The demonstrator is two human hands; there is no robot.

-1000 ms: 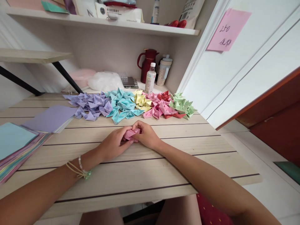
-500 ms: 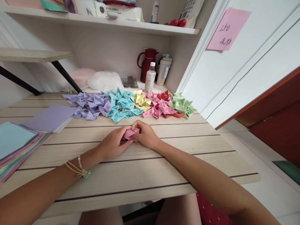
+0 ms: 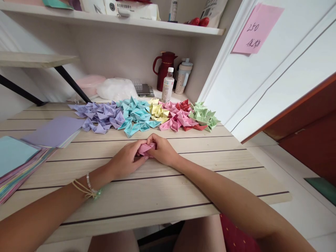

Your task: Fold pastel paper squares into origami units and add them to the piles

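Note:
Between my two hands, just above the middle of the table, is a folded pink paper boat [image 3: 144, 149]. My left hand [image 3: 127, 157] grips its left side, with the thumb below and the fingers over the top. From the right, my right hand [image 3: 163, 151] pinches the same paper, fingers at its upper edge and thumb on its front. Both hands partly cover it. Beyond them lie heaps of folded paper boats: purple [image 3: 103, 117], blue [image 3: 136, 113], yellow [image 3: 158, 110], pink [image 3: 181, 118] with some red, and green [image 3: 204, 116].
Stacked coloured paper sheets [image 3: 15, 154] lie at the left, beside a purple sheet pile [image 3: 54, 131]. Behind the boats stand a plastic bottle [image 3: 168, 85], a red jug [image 3: 164, 71] and a tumbler [image 3: 183, 77]. A small raised shelf [image 3: 39, 59] overhangs the back left.
Both hands keep nearly the same hold on the pink paper. The view has shifted slightly; little else differs.

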